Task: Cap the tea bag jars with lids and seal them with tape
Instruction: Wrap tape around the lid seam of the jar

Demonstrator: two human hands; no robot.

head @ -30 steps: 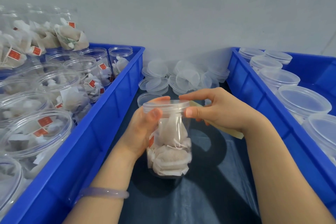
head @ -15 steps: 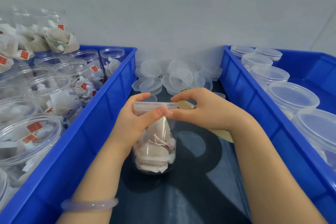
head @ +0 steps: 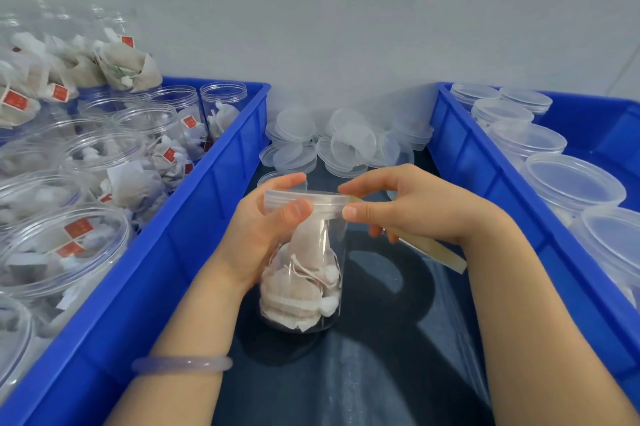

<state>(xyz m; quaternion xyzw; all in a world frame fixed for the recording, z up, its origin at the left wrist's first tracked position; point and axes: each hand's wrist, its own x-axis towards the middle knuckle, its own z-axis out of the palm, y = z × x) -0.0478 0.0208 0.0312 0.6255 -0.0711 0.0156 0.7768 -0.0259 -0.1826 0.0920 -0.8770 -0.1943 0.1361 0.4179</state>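
Note:
A clear jar [head: 304, 283] of tea bags stands upright on the dark table between two blue crates, with a translucent lid [head: 322, 202] on top. My left hand [head: 263, 231] grips the jar's neck and lid from the left, thumb in front. My right hand [head: 412, 207] pinches a yellowish tape strip [head: 433, 251] against the lid's right rim; the strip's loose end trails down to the right behind my wrist.
The left blue crate [head: 194, 235] holds several uncapped jars of tea bags [head: 69, 245]. The right blue crate [head: 485, 183] holds several capped jars [head: 571, 183]. A pile of loose lids [head: 346, 145] lies at the back by the grey wall.
The camera view has shifted a little. Both hands stay on the jar's lid; my right thumb and forefinger have worked the tape along the rim, closer to my left thumb and then back right.

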